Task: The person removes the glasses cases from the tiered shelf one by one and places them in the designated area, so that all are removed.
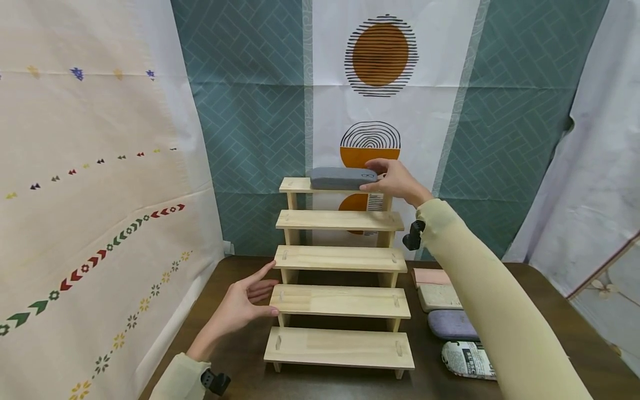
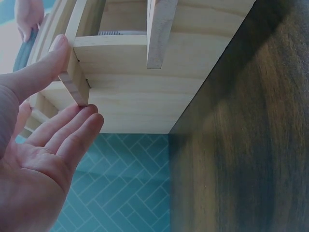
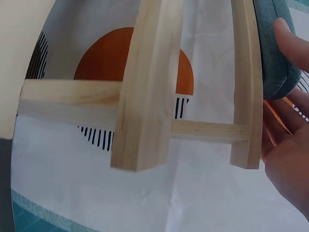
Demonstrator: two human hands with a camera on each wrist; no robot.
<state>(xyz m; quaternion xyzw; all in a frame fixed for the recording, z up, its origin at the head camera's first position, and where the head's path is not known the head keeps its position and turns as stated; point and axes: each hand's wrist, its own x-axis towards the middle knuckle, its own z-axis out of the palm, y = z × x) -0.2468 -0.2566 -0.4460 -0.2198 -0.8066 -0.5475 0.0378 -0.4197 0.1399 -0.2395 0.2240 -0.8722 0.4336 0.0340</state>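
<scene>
Grey glasses case (image 1: 341, 178) lies on the top step of the wooden stepped rack (image 1: 340, 303), its end pinched by my right hand (image 1: 395, 180). My left hand (image 1: 245, 303), fingers straight, steadies a lower step. A careless nudge could push it off the back.

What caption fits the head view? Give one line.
Right hand holds a grey case on the wooden stepped rack's top tier; left hand steadies its side.
</scene>
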